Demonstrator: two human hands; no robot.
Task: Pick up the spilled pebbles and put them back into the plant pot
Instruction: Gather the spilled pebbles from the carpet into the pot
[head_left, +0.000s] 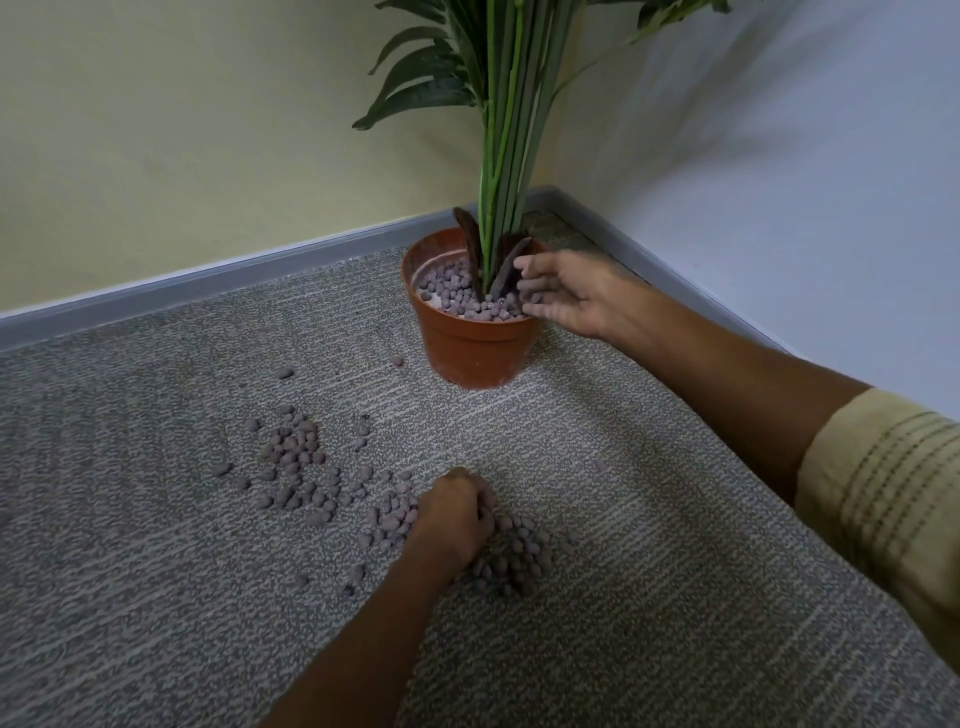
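Terracotta-orange plastic plant pot (475, 348); greyish-purple round pebbles (296, 467); grey-and-cream flecked carpet floor (623, 571); pale yellow wall (182, 130); beige sleeve with dark thin stripes (883, 467); green plant leaves (441, 67).

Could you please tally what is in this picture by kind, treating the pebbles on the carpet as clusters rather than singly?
Hands: 2, left hand and right hand
Plant pots: 1, plant pot
Plants: 1, plant
Main spilled-pebble clusters: 2, left cluster and near cluster
Total: 6
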